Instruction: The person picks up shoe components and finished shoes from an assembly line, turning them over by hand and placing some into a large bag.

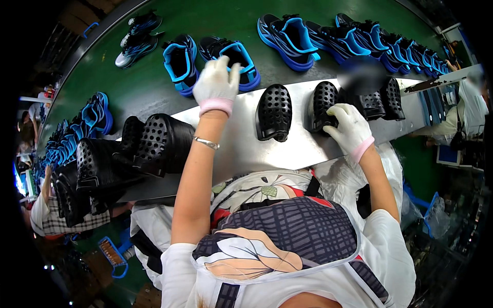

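Observation:
My left hand, in a white glove with a pink cuff, is over the near side of a black and blue sneaker. Its fingers are apart, and whether they touch the sneaker I cannot tell. A second sneaker stands just left of it. My right hand, gloved the same way, has its fingers curled on the near end of a black perforated shoe last. Another such last lies on the metal ledge between my hands.
More black lasts sit at the left of the metal ledge, others at its right. Sneakers line the green table, with a row at far right and a cluster at left. Other people work at both sides.

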{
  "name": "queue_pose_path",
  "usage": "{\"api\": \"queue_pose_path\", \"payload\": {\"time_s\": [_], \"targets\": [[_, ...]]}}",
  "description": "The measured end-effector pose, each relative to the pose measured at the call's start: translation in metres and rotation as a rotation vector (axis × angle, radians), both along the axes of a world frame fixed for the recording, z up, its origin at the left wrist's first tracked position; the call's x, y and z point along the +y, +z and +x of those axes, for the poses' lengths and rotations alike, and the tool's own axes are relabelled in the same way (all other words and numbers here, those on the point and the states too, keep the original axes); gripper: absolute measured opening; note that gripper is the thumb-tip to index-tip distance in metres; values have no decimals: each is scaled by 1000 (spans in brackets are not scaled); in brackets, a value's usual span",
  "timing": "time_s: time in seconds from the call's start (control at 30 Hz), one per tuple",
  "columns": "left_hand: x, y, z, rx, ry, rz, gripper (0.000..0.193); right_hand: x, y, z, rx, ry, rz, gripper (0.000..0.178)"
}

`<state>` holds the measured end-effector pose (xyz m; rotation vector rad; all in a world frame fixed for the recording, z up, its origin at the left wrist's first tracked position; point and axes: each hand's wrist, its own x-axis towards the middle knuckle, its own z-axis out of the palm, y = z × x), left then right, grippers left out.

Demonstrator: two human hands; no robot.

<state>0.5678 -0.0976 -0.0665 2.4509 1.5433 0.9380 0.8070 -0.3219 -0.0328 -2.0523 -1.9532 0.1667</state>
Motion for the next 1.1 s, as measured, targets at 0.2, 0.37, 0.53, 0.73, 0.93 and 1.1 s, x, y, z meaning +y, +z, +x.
{"api": "queue_pose_path", "payload": {"time_s": [0.2,0.37,0.53,0.73,0.93,1.1], "targets": [[13,-28,8,154,-216,-314,28,6,15,-3,15,28,-53,36],[31,-23,4,245,-156,-325,20,1,43,-1,169,-22,65,39],[-2,28,12,-167,-240,-303,47,25,78,-21,272,40,171,39],[-27,46,-5,-1290,-790,-1595,62,75,91,-68,470,334,213,38],[-28,27,-18,-1330,-700,-1315,52,88,88,-84,497,183,-11,48],[-30,14,-16,-1359,-635,-1143,38,99,78,-87,318,33,-89,49]]}}
